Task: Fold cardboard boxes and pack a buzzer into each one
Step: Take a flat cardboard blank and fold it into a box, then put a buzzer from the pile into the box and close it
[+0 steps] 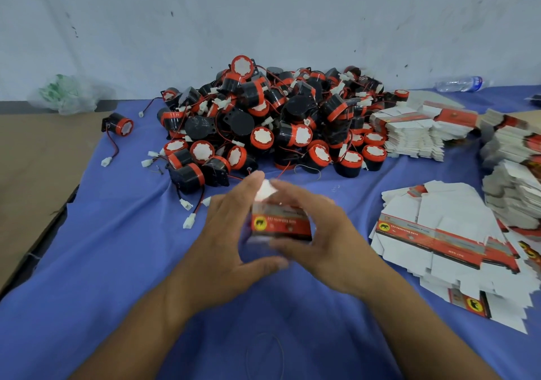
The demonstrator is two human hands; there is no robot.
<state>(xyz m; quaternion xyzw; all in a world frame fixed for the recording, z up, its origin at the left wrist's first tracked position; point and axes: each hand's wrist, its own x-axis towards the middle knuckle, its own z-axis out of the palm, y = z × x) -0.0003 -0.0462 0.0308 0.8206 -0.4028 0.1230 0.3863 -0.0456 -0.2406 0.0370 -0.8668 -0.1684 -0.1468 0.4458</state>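
Both hands are meeting over the middle of the blue cloth [123, 262], holding one small cardboard box [281, 224] between them. The left hand [231, 233] is wrapping the box's left side, its thumb curling under the near edge and its fingers reaching up to the white top flap [265, 190]. The right hand [316, 233] is gripping the right side, fingers spread across the top and front (the hands are blurred, so the exact finger contact is hard to make out). The box is showing a red band with a yellow badge, and its top flap is standing open.

Just beyond the hands a big heap of black and red buzzers [272, 122] is lying on the cloth, red wires and white plugs trailing out of it. One lone buzzer [118, 124] is sitting apart at the left. Flat unfolded boxes [445, 242] are fanning out at the right, with more stacks [415, 130] behind them. A plastic bag [67, 95] and a water bottle [459, 83] are lying by the wall.
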